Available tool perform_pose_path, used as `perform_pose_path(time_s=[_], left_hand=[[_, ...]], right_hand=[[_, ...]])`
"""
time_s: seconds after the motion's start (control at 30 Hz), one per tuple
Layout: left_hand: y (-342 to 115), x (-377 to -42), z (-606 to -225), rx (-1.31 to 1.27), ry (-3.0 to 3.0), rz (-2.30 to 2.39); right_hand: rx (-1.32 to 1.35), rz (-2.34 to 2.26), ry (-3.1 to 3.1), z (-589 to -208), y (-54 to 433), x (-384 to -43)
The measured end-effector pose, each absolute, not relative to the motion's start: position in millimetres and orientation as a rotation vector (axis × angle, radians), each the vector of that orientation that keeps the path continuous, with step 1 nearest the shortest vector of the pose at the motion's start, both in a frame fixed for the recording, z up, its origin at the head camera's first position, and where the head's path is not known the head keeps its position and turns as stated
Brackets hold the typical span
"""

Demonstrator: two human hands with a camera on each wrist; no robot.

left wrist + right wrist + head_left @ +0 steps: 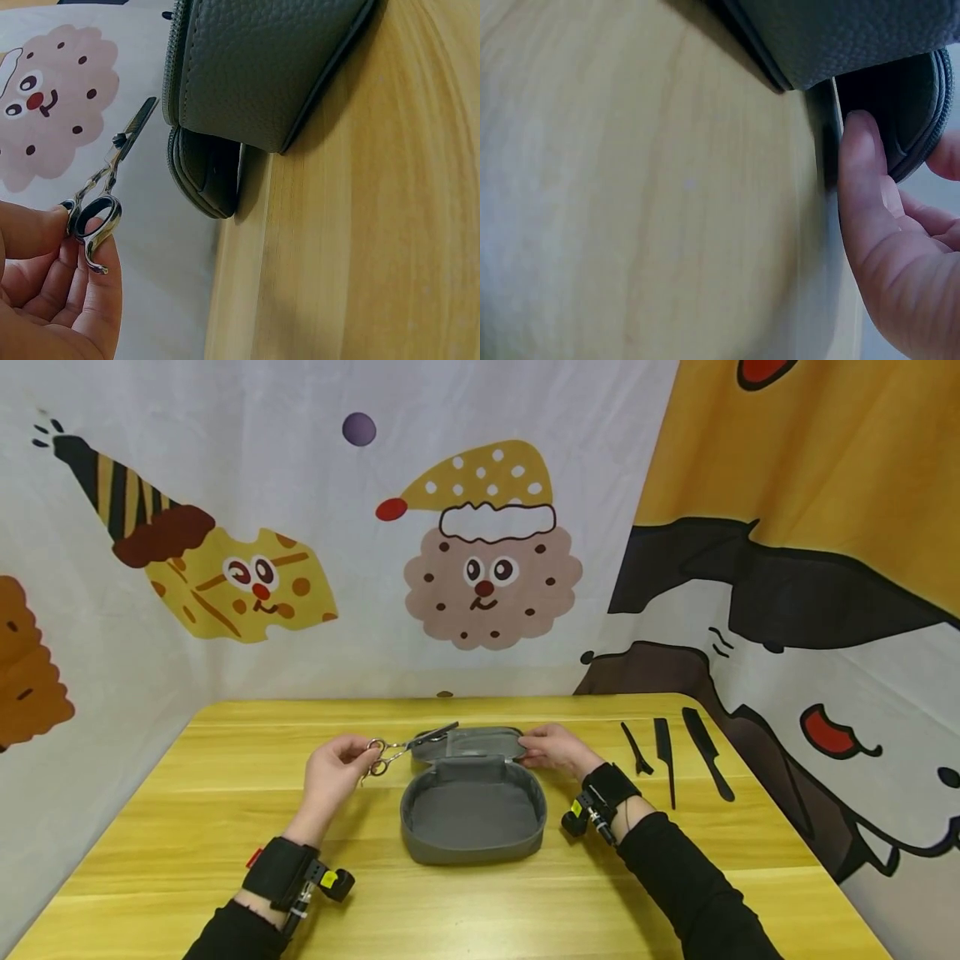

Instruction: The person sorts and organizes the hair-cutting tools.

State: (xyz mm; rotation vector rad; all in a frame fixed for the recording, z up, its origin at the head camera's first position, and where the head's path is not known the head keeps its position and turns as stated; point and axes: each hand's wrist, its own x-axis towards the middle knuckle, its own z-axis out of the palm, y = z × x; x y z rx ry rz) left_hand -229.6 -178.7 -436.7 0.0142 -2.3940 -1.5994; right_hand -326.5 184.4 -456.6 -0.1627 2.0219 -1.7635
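My left hand (333, 772) pinches a pair of silver hairdressing scissors (110, 171) by the finger rings, thumb against fingers. Their dark blade points up and right, overlapping the left end of the lid in the head view. A grey zip case (472, 852) stands unzipped at the middle of the table, its tray facing up. Folded back behind it lies the lid (487, 743), which has a pocket on its inner side. At the lid's right end my right hand (557, 748) grips the zip edge (939, 112), thumb on one face and fingers on the other.
To the right on the wooden table (360, 893) lie a black hair clip (636, 747), a black tail comb (663, 747) and a larger black handled comb (703, 739). A printed curtain (300, 410) hangs just behind the table's far edge.
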Motion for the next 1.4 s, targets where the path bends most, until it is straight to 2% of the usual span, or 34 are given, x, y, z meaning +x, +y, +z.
perform_pose_path(time_s=[0.47, 1.13, 1.4], left_hand=[[-193, -226, -435, 0.058, -2.374, -1.73], [-206, -225, -432, 0.129, -2.31, -1.924], [-208, -224, -431, 0.145, -2.29, -1.977]], right_hand=[[-0.256, -1.861, 2.095, -458, 177, -327], [-0.213, -2.044, 2.161, -456, 173, -321], [-0.274, -2.14, 2.089, -455, 172, -320]])
